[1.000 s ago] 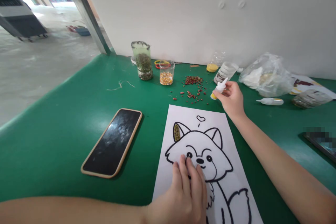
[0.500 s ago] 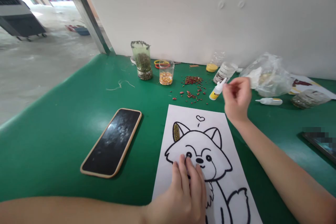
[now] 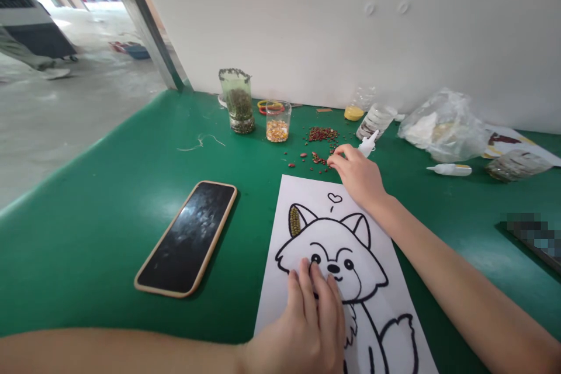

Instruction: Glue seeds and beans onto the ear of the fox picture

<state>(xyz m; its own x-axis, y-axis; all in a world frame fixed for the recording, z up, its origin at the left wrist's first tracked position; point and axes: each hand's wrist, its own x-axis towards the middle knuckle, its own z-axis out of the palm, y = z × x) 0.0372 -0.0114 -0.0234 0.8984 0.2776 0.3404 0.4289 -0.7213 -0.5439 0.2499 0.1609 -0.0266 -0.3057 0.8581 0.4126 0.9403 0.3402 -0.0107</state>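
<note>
My left hand (image 3: 307,324) lies flat on the white paper (image 3: 291,304), its fingers over the lower face of the fox drawing (image 3: 377,269). Small greenish seeds (image 3: 295,221) fill part of the fox's left-hand ear. Just beyond the paper's top edge, my right hand (image 3: 359,175) is at the loose red beans (image 3: 318,158), thumb and fingers closed together at their edge. Whatever may be between those fingertips is too small to make out. Behind the hand, a small glue bottle (image 3: 369,144) leans, its lower part hidden.
A phone (image 3: 186,239) lies left of the paper. Farther back stand a green cup of seeds (image 3: 239,102) and a clear cup of corn kernels (image 3: 277,128). A bean pile (image 3: 323,134), plastic bag (image 3: 445,123) and second glue bottle (image 3: 450,169) are also on the table (image 3: 100,216).
My right hand has moved left and down from beside the glue bottle to the loose beans. My left hand stays in place. A person's leg has appeared at the far left.
</note>
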